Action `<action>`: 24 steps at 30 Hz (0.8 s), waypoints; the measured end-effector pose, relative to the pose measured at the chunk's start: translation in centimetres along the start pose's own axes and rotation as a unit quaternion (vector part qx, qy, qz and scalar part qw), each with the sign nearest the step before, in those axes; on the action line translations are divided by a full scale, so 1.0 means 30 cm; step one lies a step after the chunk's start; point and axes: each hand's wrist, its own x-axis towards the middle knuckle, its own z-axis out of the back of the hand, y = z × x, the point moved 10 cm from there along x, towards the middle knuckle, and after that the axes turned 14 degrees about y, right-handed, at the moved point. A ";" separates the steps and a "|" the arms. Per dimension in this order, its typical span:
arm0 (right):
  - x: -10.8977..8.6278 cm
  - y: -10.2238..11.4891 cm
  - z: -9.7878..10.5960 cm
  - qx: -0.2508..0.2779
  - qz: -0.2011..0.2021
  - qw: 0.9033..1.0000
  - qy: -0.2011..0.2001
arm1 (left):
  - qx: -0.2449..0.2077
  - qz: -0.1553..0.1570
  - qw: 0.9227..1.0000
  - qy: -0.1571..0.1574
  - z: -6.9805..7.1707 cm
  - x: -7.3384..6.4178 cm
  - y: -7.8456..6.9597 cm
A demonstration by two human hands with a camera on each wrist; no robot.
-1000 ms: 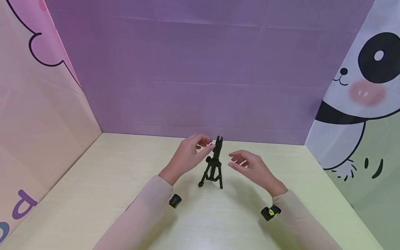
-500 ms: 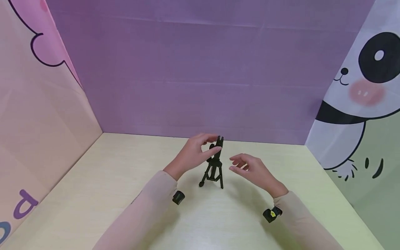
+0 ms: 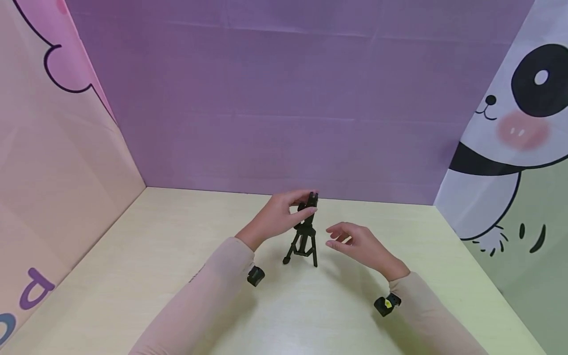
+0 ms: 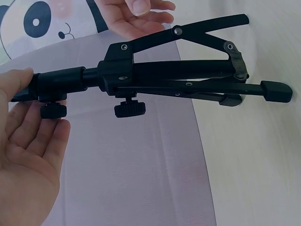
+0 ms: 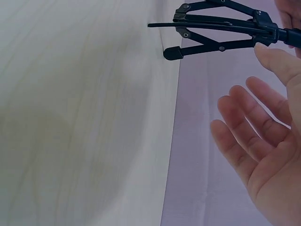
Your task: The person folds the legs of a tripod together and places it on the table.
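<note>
You see purple letter [image 3: 42, 280], "d" or "p" unclear, on pinkish left wall [image 3: 66, 187]; blue rounded character [image 3: 11, 321] below, cut off.

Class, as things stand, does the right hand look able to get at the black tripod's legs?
Probably yes: the right hand hovers beside the black tripod, with nothing visible between it and the nearest leg, while the left hand holds the top.

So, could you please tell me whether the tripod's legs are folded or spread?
Spread: the tripod shows legs splayed apart, with gaps between them.
</note>
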 end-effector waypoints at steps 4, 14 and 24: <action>0.000 -0.010 -0.005 -0.004 -0.004 1.000 0.006 | 0.000 -0.005 1.000 0.001 -0.001 0.004 -0.001; 0.002 -0.020 -0.013 -0.002 -0.008 1.000 0.015 | -0.009 -0.016 1.000 0.000 0.000 0.009 0.005; 0.007 -0.021 -0.017 -0.001 -0.006 1.000 0.021 | -0.014 -0.015 1.000 -0.009 0.004 0.009 0.006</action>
